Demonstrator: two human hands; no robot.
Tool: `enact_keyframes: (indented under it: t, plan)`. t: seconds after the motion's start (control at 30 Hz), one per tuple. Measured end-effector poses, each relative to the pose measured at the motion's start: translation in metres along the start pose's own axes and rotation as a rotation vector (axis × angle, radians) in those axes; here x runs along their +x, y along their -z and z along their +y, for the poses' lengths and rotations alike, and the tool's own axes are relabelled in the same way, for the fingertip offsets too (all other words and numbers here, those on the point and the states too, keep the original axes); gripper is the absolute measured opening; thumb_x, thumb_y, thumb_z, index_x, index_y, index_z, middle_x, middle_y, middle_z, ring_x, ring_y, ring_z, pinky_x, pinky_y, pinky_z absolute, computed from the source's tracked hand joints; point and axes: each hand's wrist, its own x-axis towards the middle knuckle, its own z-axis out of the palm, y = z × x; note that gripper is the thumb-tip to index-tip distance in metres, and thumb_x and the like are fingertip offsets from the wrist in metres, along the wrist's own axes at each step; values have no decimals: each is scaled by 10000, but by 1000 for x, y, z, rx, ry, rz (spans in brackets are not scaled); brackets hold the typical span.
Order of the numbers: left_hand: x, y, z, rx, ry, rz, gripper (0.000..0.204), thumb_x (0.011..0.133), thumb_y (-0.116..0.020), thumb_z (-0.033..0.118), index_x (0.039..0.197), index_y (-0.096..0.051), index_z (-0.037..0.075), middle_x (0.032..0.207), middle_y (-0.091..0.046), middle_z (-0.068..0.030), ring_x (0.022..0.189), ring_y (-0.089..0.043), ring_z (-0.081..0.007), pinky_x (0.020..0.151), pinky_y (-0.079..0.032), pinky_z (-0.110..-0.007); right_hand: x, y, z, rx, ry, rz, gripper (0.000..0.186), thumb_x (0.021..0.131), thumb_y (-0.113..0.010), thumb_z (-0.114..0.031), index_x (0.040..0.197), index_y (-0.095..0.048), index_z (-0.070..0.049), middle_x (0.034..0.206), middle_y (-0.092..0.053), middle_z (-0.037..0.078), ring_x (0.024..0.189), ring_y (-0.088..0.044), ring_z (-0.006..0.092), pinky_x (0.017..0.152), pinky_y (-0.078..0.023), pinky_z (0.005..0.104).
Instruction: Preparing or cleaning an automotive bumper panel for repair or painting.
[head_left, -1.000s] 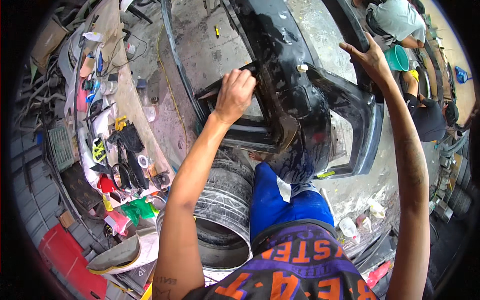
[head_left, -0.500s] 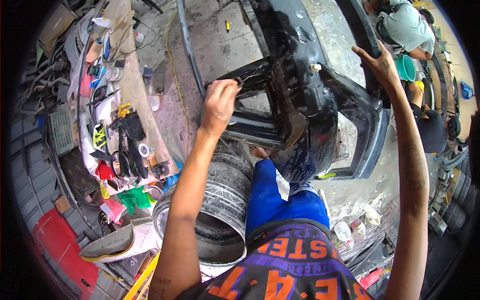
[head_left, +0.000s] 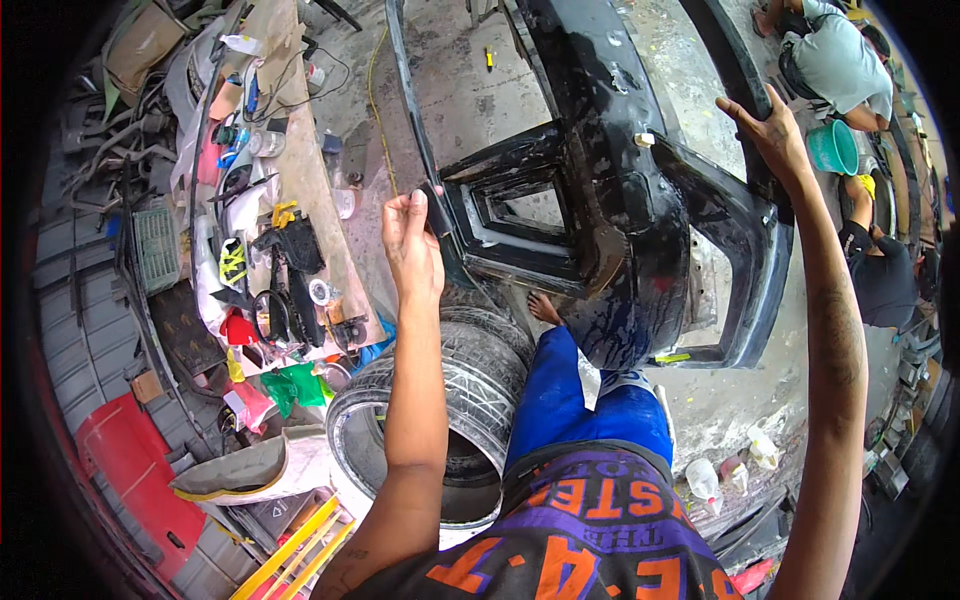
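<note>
A large black car bumper [head_left: 625, 110] stands in front of me, its glossy surface scuffed with pale smears. My left hand [head_left: 412, 245] is at its left side, fingers pinched on a small dark flat piece [head_left: 436, 212] beside the bumper's thin outer edge. Whether that piece touches the edge I cannot tell; its kind is too small to make out. On the far right, my right hand [head_left: 775, 140] grips the bumper's long upper bar, thumb pointing outward and the other fingers partly hidden behind it.
Tyres [head_left: 470, 350] lie by my left leg. A cluttered bench [head_left: 345, 250] with tools and rags runs along the left. A red panel [head_left: 135, 470] leans at lower left. At upper right a person in a grey shirt [head_left: 840, 60] crouches near a teal bucket [head_left: 833, 148].
My left hand has moved left and slightly down, from over the bumper's opening to its outer left edge, still pinching the dark piece. My right hand keeps its hold on the bar.
</note>
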Motion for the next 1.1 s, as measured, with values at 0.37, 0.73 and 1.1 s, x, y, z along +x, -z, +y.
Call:
enact_keyframes:
  t: [0.37, 0.73, 1.1]
  plan:
    - [-96, -20, -9, 161, 234, -74, 161, 916, -763, 37, 1016, -639, 59, 954, -691, -27, 873, -642, -93, 839, -522, -238, -37, 10, -24, 4, 294, 501, 736, 834, -849, -403, 1407, -545, -56, 1331, -630, 190, 1181, -617, 311, 989, -501, 434]
    - [-177, -56, -11, 95, 238, -98, 315, 874, -794, -12, 1123, -606, 34, 976, -674, -39, 902, -641, -104, 848, -528, -243, -280, -98, -134, 1215, -404, -550, 295, 881, -806, -61, 1141, -675, -10, 984, -678, 13, 846, -618, 71, 769, -524, 235]
    - [-185, -25, 3, -139, 742, -422, 141, 1009, -678, 199, 1015, -633, 65, 1056, -709, -86, 930, -721, -208, 855, -589, -374, -267, -85, -118, 1107, -328, -697, 160, 893, -816, -131, 942, -686, -52, 783, -634, -62, 709, -529, 31, 655, -429, 207]
